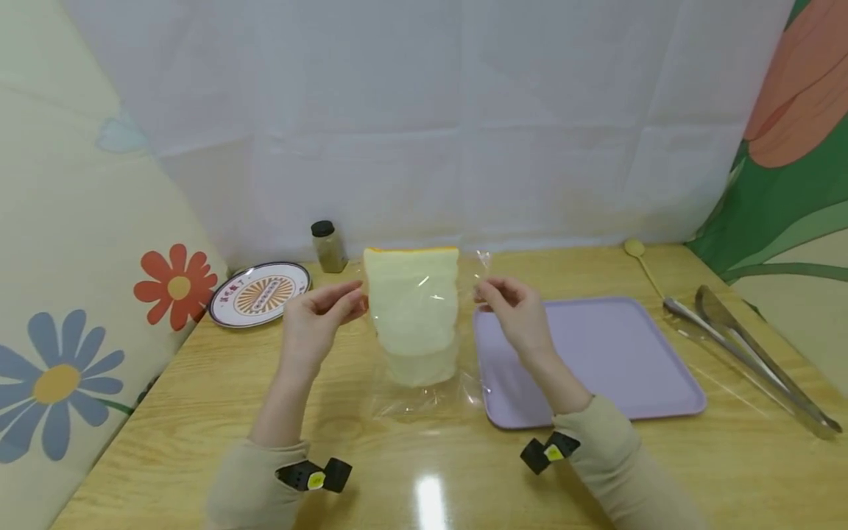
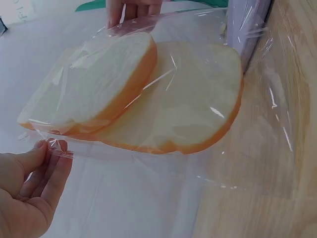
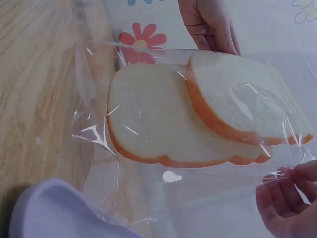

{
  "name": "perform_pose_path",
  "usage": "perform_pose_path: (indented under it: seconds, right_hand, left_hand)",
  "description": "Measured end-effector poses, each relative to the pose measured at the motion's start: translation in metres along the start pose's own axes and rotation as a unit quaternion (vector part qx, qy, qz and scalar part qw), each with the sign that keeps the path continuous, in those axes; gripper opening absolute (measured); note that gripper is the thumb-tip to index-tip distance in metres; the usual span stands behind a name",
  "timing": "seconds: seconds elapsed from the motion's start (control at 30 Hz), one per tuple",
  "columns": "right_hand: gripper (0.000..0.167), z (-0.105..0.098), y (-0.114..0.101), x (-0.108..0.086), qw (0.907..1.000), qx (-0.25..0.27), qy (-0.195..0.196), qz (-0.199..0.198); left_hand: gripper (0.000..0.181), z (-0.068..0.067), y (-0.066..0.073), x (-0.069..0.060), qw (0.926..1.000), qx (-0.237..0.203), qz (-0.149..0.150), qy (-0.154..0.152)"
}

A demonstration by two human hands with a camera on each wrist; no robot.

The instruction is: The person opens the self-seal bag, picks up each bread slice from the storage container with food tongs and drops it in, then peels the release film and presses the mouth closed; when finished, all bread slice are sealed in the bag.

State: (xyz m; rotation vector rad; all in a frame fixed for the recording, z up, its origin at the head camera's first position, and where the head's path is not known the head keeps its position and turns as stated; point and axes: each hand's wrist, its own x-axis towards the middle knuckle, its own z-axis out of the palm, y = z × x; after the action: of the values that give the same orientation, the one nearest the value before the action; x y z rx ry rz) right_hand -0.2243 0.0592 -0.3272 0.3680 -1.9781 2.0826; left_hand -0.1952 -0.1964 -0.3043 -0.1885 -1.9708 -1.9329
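Dead centre of the frame, the clear bag [image 1: 397, 403] hangs between two hands: the left hand [image 1: 313, 324] pinches its left edge, the right hand [image 1: 520, 316] pinches its right! Inside, two bread slices [image 2: 193, 94] overlap, brown crusts showing. Right of centre lies a purple tray [image 1: 596, 353] on the wooden table [image 1: 371, 471]; metal tongs [image 1: 758, 350] at far right, plate [image 1: 261, 294] and black-lidded jar [image 1: 329, 250] left of centre.
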Motion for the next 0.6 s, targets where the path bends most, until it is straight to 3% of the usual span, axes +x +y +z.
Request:
perform_pose_path:
  seconds: [0.17, 0.3, 0.6]
  right_hand:
    - [0.017, 0.0, -0.01, 0.005, 0.9979, 0.021, 0.026, -0.055]
    - [0.017, 0.001, -0.015, 0.009, 0.9963, 0.011, 0.019, -0.083]
    - [0.016, -0.002, -0.012, 0.016, 0.9963, -0.018, 0.043, -0.072]
  left_hand:
    - [0.008, 0.006, 0.006, -0.001, 0.9984, 0.008, 0.048, 0.029]
    - [0.011, 0.007, 0.011, -0.001, 0.996, 0.038, 0.068, 0.044]
    - [0.008, 0.001, 0.01, 0.001, 0.9944, 0.034, 0.088, 0.048]
